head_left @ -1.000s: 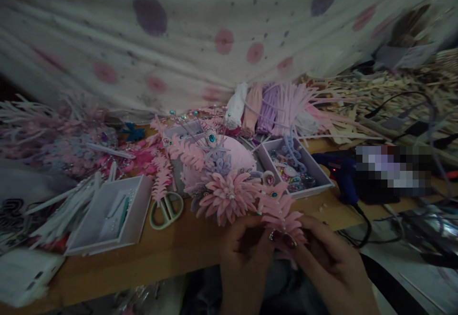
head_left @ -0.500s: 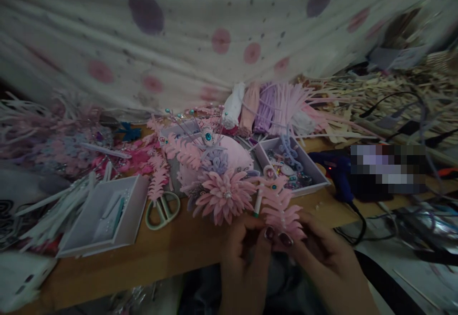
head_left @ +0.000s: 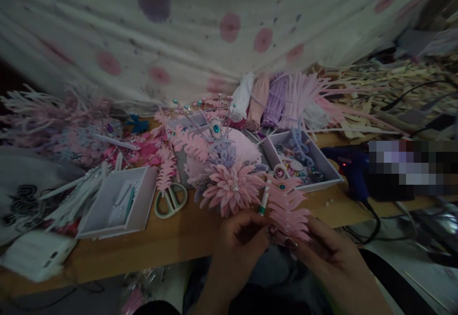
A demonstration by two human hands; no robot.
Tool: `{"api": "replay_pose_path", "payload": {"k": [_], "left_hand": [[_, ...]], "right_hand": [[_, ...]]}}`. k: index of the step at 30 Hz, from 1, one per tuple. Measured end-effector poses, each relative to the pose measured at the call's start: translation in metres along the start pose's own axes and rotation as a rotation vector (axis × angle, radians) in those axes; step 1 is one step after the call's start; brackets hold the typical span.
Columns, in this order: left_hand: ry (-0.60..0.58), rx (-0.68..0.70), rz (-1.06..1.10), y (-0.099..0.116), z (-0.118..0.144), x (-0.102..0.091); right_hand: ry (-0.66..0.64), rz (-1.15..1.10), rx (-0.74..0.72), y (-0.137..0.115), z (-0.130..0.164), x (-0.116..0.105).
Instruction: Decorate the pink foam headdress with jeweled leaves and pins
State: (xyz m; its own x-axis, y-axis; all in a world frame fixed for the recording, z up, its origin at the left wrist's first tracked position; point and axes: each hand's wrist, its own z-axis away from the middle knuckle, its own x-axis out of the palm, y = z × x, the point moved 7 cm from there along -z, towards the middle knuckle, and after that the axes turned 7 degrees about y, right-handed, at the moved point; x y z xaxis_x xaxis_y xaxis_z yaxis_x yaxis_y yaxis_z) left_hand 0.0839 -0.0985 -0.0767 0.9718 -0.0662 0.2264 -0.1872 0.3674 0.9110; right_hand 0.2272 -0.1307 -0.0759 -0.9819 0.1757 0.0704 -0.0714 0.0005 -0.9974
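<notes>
A pink leaf-shaped ornament (head_left: 286,205) with notched edges, a row of small beads and a teal gem near its tip is held over the table's front edge. My left hand (head_left: 241,238) pinches its lower end between thumb and fingers. My right hand (head_left: 324,253) closes on the same end from the other side, its thumb close to the left one. Whatever else sits between the fingertips is hidden. Just behind my hands lie a large pink flower (head_left: 234,188) with layered petals and a white pen with a green end (head_left: 264,200).
Scissors (head_left: 171,201) and a white box (head_left: 143,205) are on the left, near a white device (head_left: 37,255). A box of beads and gems (head_left: 336,177) stands right of the flower. Farther right is a blue glue gun (head_left: 358,167) with a cord. Bundled pipe cleaners (head_left: 275,102) lie behind.
The view has shifted, so the tabletop things appear farther right and slightly higher. Both hands keep their hold on the ornament's lower end, and my left wrist leans more to the left.
</notes>
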Motion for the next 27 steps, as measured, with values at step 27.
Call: {"api": "replay_pose_path", "payload": {"k": [27], "left_hand": [[0.184, -0.053, 0.469, -0.019, 0.004, 0.008]], "right_hand": [[0.116, -0.079, 0.124, 0.007, 0.000, 0.006]]}}
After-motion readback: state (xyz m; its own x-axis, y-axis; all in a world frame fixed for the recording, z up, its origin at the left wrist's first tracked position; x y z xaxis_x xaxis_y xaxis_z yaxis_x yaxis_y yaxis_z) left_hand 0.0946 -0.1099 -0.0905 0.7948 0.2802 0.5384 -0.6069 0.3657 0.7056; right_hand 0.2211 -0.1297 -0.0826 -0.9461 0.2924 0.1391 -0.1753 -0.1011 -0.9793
